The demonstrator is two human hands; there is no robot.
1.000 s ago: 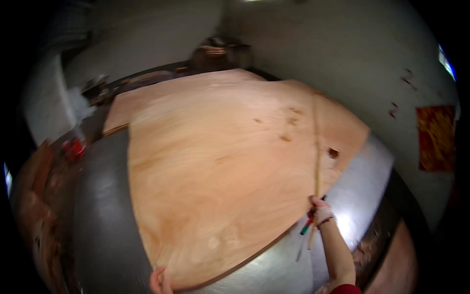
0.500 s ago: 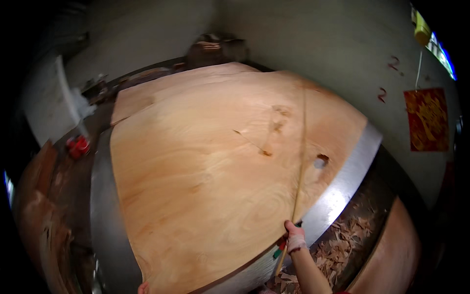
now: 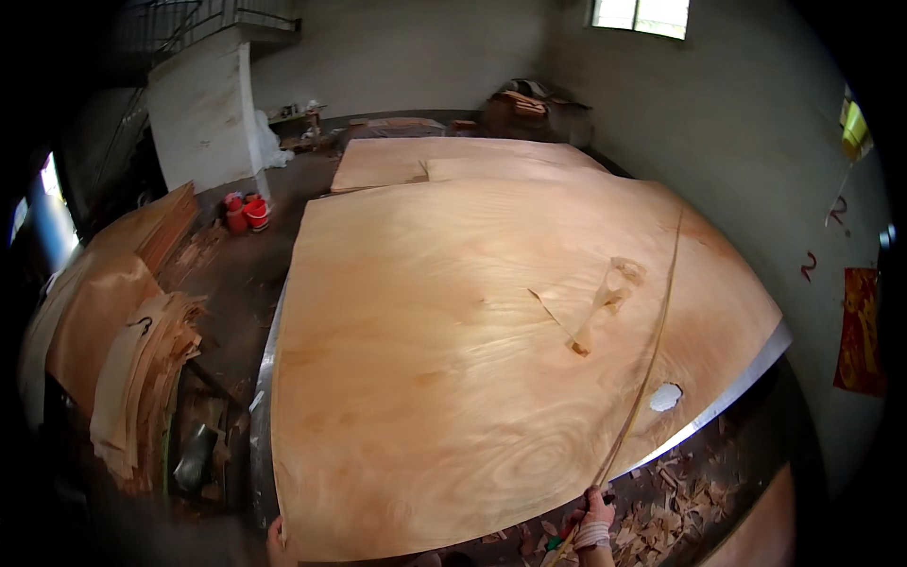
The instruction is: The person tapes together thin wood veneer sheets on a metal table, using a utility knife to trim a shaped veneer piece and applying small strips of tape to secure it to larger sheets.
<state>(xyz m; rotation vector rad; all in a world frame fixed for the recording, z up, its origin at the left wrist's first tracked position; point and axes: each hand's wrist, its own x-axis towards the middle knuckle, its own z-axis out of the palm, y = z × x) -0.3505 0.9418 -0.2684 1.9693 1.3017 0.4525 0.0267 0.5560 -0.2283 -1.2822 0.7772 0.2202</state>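
Observation:
A large sheet of pale wood veneer (image 3: 406,321) spreads over a metal-topped table (image 3: 694,427), with a ragged hole near its right side. At its near left corner my left hand (image 3: 276,543) is closed on the edge, mostly cut off by the frame. My right hand (image 3: 595,518), banded in white at the wrist, is closed round a long thin strip (image 3: 652,359) at the near right edge. This strip runs up across the sheet and passes below the hand. Something green (image 3: 553,542) shows beside that hand; its kind is unclear.
More veneer (image 3: 378,163) lies beyond the sheet. Stacked veneer pieces (image 3: 142,378) stand at left, with red buckets (image 3: 255,214) farther back. Wood scraps (image 3: 675,510) litter the floor at right. A wall (image 3: 718,123) closes off the right side.
The view has swung up and left, showing more of the room. The veneer has come nearer and now covers the table's near metal edge. Both hands still hold on.

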